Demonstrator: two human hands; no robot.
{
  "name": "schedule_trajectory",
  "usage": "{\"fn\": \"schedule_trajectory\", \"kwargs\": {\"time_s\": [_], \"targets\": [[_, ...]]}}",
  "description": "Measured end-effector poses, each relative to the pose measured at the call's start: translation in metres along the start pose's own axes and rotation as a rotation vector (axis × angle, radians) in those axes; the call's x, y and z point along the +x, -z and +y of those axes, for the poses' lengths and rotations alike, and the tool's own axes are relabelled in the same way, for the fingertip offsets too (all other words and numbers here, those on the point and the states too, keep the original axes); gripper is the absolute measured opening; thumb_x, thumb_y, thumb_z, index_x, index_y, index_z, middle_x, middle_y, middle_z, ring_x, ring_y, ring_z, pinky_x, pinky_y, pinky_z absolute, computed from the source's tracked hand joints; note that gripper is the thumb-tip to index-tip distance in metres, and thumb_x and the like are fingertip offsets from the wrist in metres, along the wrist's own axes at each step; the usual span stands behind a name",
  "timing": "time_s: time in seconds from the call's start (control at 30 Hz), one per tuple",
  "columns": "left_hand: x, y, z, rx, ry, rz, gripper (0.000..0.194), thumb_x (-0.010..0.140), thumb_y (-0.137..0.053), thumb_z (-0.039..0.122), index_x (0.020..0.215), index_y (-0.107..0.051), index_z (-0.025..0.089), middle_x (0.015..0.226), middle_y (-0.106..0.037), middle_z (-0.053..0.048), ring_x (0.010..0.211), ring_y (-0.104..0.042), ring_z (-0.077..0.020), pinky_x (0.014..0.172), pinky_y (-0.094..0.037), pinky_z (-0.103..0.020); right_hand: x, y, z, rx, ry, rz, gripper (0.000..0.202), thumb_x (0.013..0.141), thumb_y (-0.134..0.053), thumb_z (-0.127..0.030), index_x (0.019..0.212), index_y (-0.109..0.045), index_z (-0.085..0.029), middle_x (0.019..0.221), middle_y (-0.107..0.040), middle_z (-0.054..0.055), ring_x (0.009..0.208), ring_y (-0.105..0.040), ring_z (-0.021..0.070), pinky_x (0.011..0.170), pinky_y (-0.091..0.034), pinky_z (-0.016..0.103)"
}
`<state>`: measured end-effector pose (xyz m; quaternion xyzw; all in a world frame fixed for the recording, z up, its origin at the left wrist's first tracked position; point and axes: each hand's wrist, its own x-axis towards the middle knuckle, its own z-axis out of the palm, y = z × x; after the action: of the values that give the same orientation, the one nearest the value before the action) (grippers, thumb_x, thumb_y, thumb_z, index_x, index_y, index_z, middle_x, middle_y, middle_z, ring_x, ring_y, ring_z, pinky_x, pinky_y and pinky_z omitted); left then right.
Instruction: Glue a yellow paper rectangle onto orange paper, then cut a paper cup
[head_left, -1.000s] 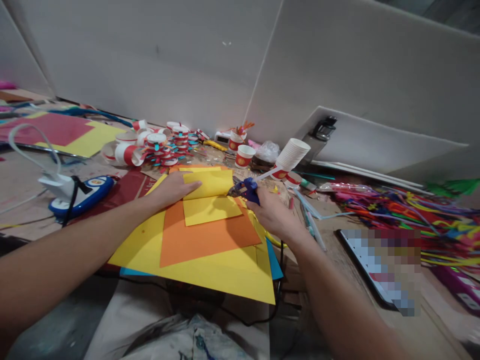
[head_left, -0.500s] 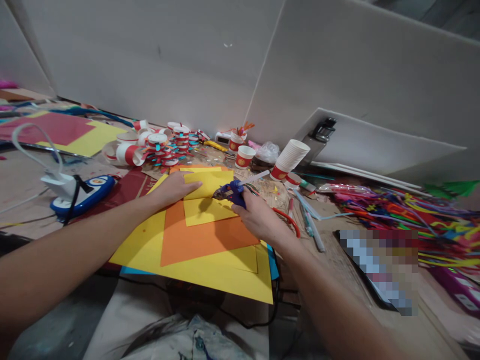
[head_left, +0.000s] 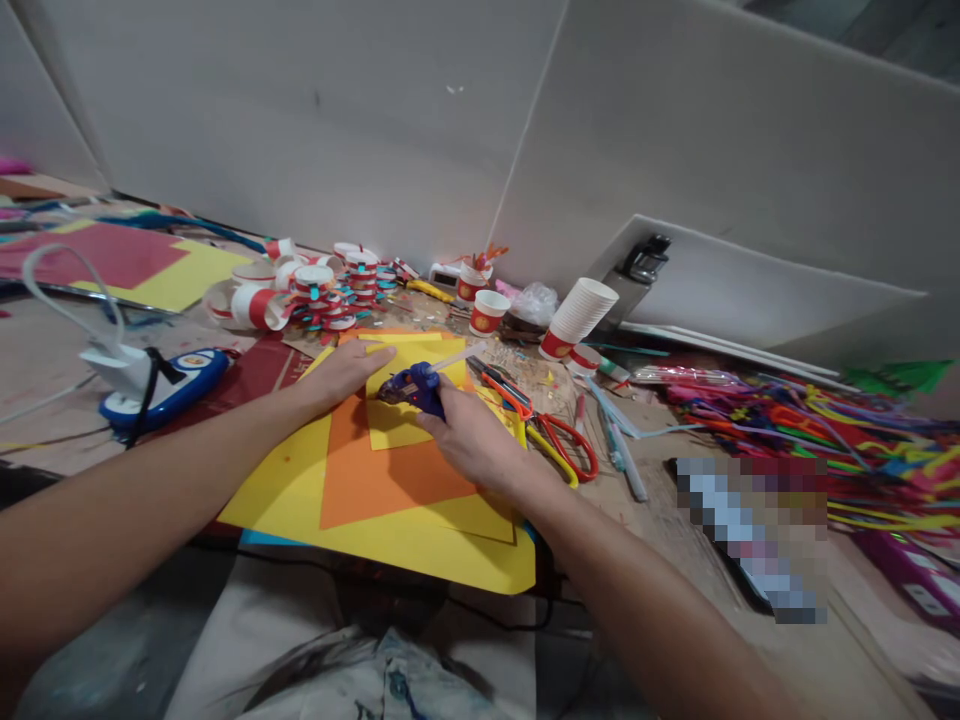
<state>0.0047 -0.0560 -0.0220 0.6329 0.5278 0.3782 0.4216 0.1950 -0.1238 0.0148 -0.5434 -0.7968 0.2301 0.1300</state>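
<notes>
My right hand (head_left: 469, 430) is wrapped round a blue hot glue gun (head_left: 420, 388), a whitish glue stick (head_left: 466, 352) sticking out of its back. The gun's tip points left, over a small sheet of yellow paper (head_left: 397, 433). At that paper's left edge, my left hand (head_left: 349, 373) grips its raised upper part between thumb and fingers. Beneath lies an orange sheet (head_left: 360, 490) on a larger yellow sheet (head_left: 277, 490). To the right of the glue gun are red-handled scissors (head_left: 577, 440) and a yellow-handled tool (head_left: 556, 460).
Cut paper cups (head_left: 259, 305) pile up at the back left, with a tilted cup stack (head_left: 577, 320) further right. A blue-and-white power strip (head_left: 169, 390) with a plugged charger sits left. Colourful pipe cleaners (head_left: 825, 430) and a blurred-out phone-like device (head_left: 750, 545) occupy the right.
My right hand has moved the glue gun leftward along the yellow paper. The scissors now show more fully behind it. My left hand has stayed nearly in place.
</notes>
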Motion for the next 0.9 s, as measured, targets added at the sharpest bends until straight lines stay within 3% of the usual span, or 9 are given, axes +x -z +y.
{"fn": "schedule_trajectory", "kwargs": {"time_s": [0.53, 0.7, 0.9], "targets": [[0.001, 0.0, -0.004, 0.009, 0.018, -0.045, 0.042, 0.078, -0.053, 0.055, 0.074, -0.064, 0.014, 0.057, -0.059, 0.0, 0.05, -0.05, -0.0138, 0.045, -0.037, -0.023, 0.0, -0.003, 0.003, 0.029, 0.023, -0.004, 0.037, 0.09, -0.05, -0.035, 0.121, -0.054, -0.016, 0.109, -0.067, 0.013, 0.091, -0.062, 0.0235, 0.075, -0.043, 0.03], [0.002, 0.001, -0.005, 0.008, 0.064, -0.039, 0.045, 0.076, -0.054, 0.058, 0.07, -0.063, 0.015, 0.056, -0.06, -0.002, 0.048, -0.05, -0.0145, 0.044, -0.036, -0.024, -0.01, 0.013, 0.012, 0.002, -0.036, -0.013, 0.033, 0.088, -0.053, -0.034, 0.116, -0.056, -0.017, 0.105, -0.067, 0.01, 0.088, -0.061, 0.0214, 0.071, -0.041, 0.028], [0.001, 0.001, -0.008, -0.041, 0.026, -0.03, 0.046, 0.073, -0.058, 0.059, 0.075, -0.068, 0.014, 0.066, -0.068, -0.006, 0.065, -0.062, -0.0227, 0.052, -0.043, -0.028, -0.02, 0.036, 0.03, -0.102, -0.154, 0.026, 0.027, 0.087, -0.053, -0.035, 0.105, -0.058, -0.016, 0.101, -0.067, 0.011, 0.083, -0.06, 0.0218, 0.067, -0.039, 0.028]]}}
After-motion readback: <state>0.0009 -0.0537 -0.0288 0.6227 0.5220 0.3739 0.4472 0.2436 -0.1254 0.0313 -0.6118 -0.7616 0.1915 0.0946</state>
